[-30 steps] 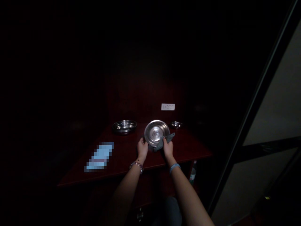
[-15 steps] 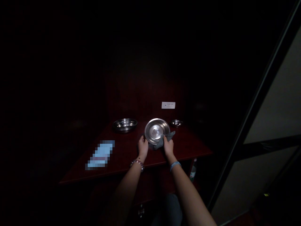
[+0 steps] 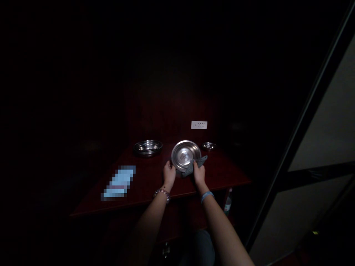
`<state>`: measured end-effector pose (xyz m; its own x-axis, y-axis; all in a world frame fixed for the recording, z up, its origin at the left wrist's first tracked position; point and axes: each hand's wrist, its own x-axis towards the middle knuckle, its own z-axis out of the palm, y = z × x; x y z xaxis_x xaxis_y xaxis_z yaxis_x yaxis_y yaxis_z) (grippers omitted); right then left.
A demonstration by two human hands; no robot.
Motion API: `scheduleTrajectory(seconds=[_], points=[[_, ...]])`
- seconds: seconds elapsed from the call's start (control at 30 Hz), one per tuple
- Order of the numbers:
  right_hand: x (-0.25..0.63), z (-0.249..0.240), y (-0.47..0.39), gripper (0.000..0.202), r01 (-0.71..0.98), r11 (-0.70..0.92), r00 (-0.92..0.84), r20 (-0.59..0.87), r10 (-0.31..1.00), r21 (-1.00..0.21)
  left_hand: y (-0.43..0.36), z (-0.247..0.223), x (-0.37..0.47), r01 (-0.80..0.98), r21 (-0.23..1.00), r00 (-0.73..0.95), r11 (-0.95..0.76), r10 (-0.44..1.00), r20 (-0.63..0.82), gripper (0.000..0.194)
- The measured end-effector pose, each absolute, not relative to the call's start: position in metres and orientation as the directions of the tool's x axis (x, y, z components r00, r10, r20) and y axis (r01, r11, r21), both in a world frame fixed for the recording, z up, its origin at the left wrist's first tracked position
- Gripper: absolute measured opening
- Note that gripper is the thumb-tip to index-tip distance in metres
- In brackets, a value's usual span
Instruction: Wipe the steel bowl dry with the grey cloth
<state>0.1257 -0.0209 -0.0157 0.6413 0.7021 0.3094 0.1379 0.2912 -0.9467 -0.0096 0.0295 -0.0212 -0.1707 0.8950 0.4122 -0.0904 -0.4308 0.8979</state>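
A shiny stainless steel bowl (image 3: 185,152) is tilted up, its inside facing me, over the dark red table. My left hand (image 3: 169,174) is closed on its lower left rim. At the lower right rim, my right hand (image 3: 199,173) pinches a grey cloth (image 3: 189,168) against the bowl, thumb on the inner side. One corner of the cloth sticks out to the right, past the thumb. The fingers behind the bowl are hidden.
Stacked metal bowls (image 3: 148,147) stand at the back left of the table (image 3: 144,177), a small metal bowl (image 3: 209,146) at the back right. A blurred blue item (image 3: 119,183) lies front left. A bottle (image 3: 227,204) is below the right edge; a white socket (image 3: 199,125) is on the wall.
The whole view has shifted very slightly. Both hands, the bowl and the cloth keep the same positions relative to one another.
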Motion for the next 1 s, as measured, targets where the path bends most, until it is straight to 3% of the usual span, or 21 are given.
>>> scheduleTrajectory(seconds=[0.53, 0.8, 0.9, 1.0], points=[[0.127, -0.019, -0.017, 0.036, 0.106, 0.328, 0.643, 0.316, 0.698, -0.939, 0.034, -0.023, -0.009, -0.110, 0.909, -0.159, -0.401, 0.910, 0.382, 0.008], [0.128, -0.020, -0.017, 0.040, 0.066, 0.341, 0.658, 0.298, 0.692, -0.938, 0.015, -0.012, -0.009, -0.075, 0.981, -0.011, -0.179, 0.984, 0.179, 0.051], [0.128, -0.021, -0.015, 0.039, 0.045, 0.362, 0.638, 0.305, 0.707, -0.931, 0.012, -0.013, -0.004, -0.144, 0.940, 0.121, -0.310, 0.937, 0.328, 0.050], [0.128, -0.024, -0.012, 0.039, 0.021, 0.387, 0.603, 0.321, 0.730, -0.922, 0.014, -0.016, -0.001, -0.140, 0.903, 0.133, -0.405, 0.896, 0.423, 0.058]])
